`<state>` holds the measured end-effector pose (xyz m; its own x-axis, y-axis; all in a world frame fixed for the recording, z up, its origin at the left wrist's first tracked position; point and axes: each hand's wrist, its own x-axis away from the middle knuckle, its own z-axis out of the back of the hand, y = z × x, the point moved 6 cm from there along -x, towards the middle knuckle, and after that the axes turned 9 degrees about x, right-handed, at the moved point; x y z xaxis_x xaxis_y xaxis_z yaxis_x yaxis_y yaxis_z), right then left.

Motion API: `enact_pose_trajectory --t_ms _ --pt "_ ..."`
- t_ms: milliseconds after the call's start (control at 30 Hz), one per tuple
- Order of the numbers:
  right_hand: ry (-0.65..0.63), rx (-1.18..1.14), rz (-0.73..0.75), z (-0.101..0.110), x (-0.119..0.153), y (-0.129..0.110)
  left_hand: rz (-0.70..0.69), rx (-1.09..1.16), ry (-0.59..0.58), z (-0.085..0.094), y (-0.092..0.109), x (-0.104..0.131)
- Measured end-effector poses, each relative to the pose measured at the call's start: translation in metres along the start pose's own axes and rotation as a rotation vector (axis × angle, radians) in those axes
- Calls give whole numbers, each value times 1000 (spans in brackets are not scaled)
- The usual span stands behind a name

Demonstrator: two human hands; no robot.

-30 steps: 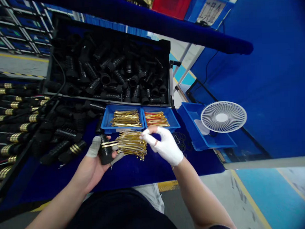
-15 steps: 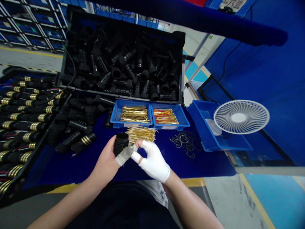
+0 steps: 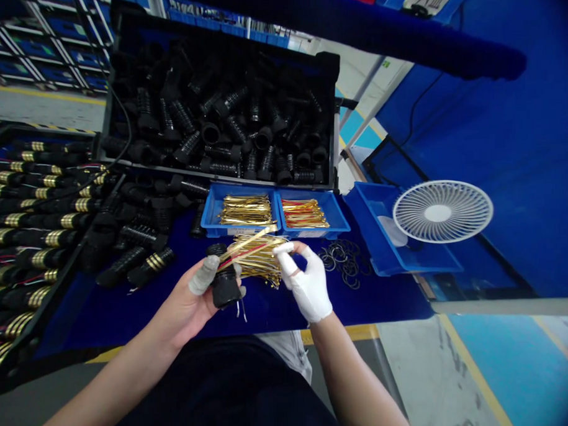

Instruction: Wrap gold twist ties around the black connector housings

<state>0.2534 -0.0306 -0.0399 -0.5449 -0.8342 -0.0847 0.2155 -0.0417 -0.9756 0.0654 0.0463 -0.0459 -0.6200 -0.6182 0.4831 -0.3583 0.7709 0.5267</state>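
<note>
My left hand (image 3: 194, 297) is closed around a black ribbed plastic cylinder (image 3: 226, 288), its thumb and finger wrapped in grey tape. Thin gold strips (image 3: 253, 237), one with a red lead, stick out from the cylinder toward the right. In a white glove with bare fingertips, my right hand (image 3: 305, 280) pinches the far end of the red-and-gold strip. Short pale wire ends hang below the cylinder. Just behind my hands lies a loose pile of gold strips (image 3: 262, 269) on the blue table (image 3: 175, 310).
Two blue bins hold gold strips (image 3: 240, 230) and red-and-gold strips (image 3: 339, 222). Behind them stands a large crate (image 3: 334, 112) of black ribbed cylinders. Black rings (image 3: 348, 263) and a white fan (image 3: 442, 212) are at right. A tray (image 3: 37, 346) of gold-banded cylinders fills the left.
The black cylinder has tilted and come lower in my left hand, and gold and red strips now show across it. My right hand has moved right, away from my left thumb.
</note>
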Motion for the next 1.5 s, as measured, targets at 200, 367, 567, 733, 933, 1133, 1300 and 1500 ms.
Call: enact_pose_trajectory --t_ms 200,367,567,733,933,1133,1300,1500 --pt "-280 -16 400 -31 20 -44 167 -72 -140 -2 -28 2" --pt "-430 52 495 -39 24 -49 509 -35 -216 5 -48 14" --pt "-134 -32 392 -29 30 -29 239 31 -167 6 -43 9" --pt "-17 162 268 -23 36 -20 186 0 -228 -3 -48 3" --pt "-180 398 370 -22 41 -32 140 -124 -183 1 -45 -3" --pt "-153 329 103 -15 33 -9 91 -127 -174 9 -51 -5" --pt "-138 348 106 -21 40 -8 47 -283 -172 19 -61 -13" --pt "-420 404 499 -26 58 -13 110 -266 -150 23 -59 -16"
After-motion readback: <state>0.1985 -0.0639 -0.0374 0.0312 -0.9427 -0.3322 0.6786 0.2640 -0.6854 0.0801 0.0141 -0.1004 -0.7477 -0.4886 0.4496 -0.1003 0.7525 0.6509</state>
